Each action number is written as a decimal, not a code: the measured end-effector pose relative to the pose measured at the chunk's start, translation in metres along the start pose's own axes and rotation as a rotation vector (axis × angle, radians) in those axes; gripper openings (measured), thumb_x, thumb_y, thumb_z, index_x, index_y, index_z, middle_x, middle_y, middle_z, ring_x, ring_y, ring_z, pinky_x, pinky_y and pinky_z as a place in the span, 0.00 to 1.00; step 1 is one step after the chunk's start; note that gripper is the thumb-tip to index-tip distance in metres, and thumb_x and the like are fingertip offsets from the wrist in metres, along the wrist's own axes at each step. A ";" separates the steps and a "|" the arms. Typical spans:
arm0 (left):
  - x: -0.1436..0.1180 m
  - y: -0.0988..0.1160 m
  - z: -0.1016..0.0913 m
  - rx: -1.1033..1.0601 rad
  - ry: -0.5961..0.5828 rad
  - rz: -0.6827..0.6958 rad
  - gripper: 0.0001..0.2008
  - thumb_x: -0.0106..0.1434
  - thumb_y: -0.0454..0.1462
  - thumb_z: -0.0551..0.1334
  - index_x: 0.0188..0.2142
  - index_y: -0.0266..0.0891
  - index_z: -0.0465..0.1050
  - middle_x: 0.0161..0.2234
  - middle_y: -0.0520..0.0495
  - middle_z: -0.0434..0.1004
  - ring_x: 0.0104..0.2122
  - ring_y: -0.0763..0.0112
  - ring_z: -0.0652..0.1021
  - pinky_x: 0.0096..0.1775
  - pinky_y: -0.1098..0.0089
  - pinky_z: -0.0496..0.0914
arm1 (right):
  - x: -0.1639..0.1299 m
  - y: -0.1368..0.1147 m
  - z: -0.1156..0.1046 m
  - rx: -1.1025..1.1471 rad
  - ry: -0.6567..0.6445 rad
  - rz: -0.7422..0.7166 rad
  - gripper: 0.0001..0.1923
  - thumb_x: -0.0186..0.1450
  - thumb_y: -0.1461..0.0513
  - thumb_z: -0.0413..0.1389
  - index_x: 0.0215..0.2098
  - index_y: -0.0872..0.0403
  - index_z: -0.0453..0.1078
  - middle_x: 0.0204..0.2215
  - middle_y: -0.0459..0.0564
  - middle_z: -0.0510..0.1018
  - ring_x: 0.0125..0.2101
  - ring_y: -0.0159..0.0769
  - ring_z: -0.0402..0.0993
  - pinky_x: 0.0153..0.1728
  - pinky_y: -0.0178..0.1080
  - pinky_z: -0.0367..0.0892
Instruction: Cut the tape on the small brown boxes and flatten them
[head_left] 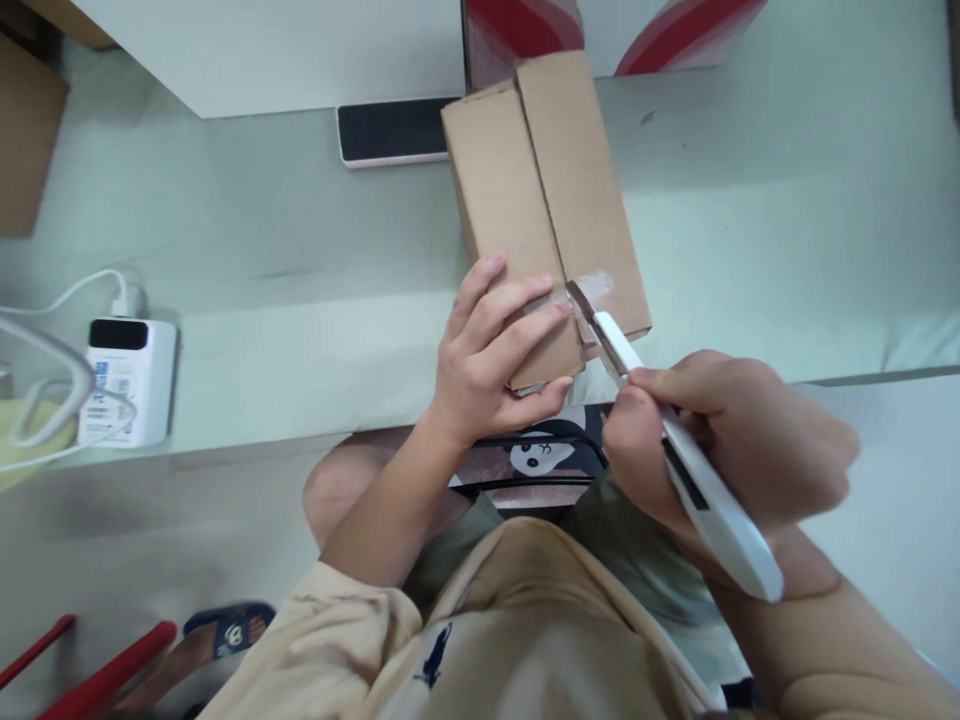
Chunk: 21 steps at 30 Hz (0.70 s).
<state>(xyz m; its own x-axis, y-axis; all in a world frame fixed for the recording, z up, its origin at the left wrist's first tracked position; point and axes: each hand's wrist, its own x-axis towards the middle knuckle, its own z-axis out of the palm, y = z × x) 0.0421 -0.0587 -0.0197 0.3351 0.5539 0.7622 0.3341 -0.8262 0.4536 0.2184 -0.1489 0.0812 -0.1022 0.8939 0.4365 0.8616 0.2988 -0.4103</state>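
Note:
A brown cardboard box [577,170] lies on the pale green table, its two top flaps meeting along a lengthwise seam. Clear tape [598,287] crosses the seam near the box's front end. My left hand [491,355] grips that end, fingers spread over the left flap and thumb against the front edge. In my right hand [720,430] is a white utility knife [720,520], held between thumb and curled fingers. Its blade is out, and the tip is at the seam beside the tape, close to my left fingertips. How deep the tip sits, I cannot tell.
Behind the box lies a flat black-topped device [390,130], against a large white carton [300,50]. A white power bank [131,385] with a plugged-in cable stands at the left. The table's front edge runs just below the box, above my lap.

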 end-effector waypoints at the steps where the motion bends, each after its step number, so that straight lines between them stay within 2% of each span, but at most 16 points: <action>1: 0.001 0.000 0.000 0.016 0.018 0.031 0.28 0.66 0.57 0.61 0.59 0.46 0.70 0.55 0.44 0.77 0.62 0.56 0.72 0.70 0.51 0.62 | 0.000 -0.001 -0.001 -0.016 0.027 -0.015 0.07 0.68 0.62 0.57 0.32 0.49 0.66 0.21 0.43 0.69 0.22 0.30 0.64 0.26 0.39 0.62; 3: 0.001 0.000 0.000 0.046 0.023 0.052 0.28 0.66 0.56 0.61 0.59 0.45 0.70 0.55 0.43 0.77 0.62 0.57 0.73 0.69 0.53 0.63 | 0.002 -0.003 0.000 -0.049 0.047 -0.062 0.08 0.67 0.62 0.58 0.31 0.49 0.65 0.21 0.42 0.70 0.21 0.29 0.62 0.25 0.38 0.62; 7: -0.002 0.001 0.001 0.048 -0.042 -0.045 0.27 0.68 0.58 0.57 0.60 0.52 0.68 0.57 0.47 0.76 0.65 0.54 0.71 0.70 0.46 0.61 | 0.013 -0.007 0.006 -0.059 0.076 -0.143 0.14 0.64 0.67 0.59 0.27 0.49 0.59 0.17 0.39 0.66 0.19 0.26 0.60 0.21 0.35 0.60; 10: -0.002 0.000 0.003 0.040 0.005 -0.017 0.27 0.68 0.57 0.58 0.60 0.50 0.69 0.56 0.45 0.76 0.65 0.54 0.70 0.70 0.47 0.62 | 0.019 -0.009 0.012 -0.035 0.115 -0.149 0.15 0.62 0.69 0.59 0.25 0.50 0.58 0.15 0.38 0.65 0.17 0.25 0.61 0.20 0.35 0.58; 14: -0.001 -0.001 0.003 0.060 0.060 0.042 0.27 0.68 0.56 0.58 0.59 0.45 0.71 0.54 0.43 0.77 0.63 0.57 0.71 0.69 0.52 0.63 | 0.020 -0.008 0.016 -0.012 0.066 -0.102 0.16 0.63 0.68 0.59 0.22 0.50 0.58 0.14 0.39 0.65 0.16 0.26 0.61 0.19 0.35 0.58; 19: -0.005 -0.001 0.000 0.077 -0.073 -0.106 0.28 0.68 0.61 0.56 0.57 0.50 0.72 0.56 0.46 0.77 0.65 0.51 0.70 0.70 0.41 0.59 | 0.020 -0.009 0.014 0.016 0.056 -0.043 0.13 0.65 0.66 0.58 0.24 0.50 0.62 0.16 0.40 0.68 0.18 0.27 0.64 0.21 0.35 0.60; 21: -0.006 -0.001 -0.001 0.073 -0.093 -0.135 0.28 0.67 0.62 0.55 0.56 0.50 0.73 0.56 0.46 0.77 0.66 0.51 0.70 0.71 0.41 0.57 | 0.020 -0.009 0.012 0.033 0.050 -0.030 0.11 0.65 0.65 0.58 0.27 0.50 0.63 0.17 0.40 0.70 0.18 0.27 0.63 0.21 0.34 0.60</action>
<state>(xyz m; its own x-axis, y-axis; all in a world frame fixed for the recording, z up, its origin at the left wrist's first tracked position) 0.0391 -0.0613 -0.0242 0.3617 0.6694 0.6488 0.4435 -0.7358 0.5118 0.2026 -0.1296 0.0838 -0.1020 0.8669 0.4879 0.8416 0.3367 -0.4222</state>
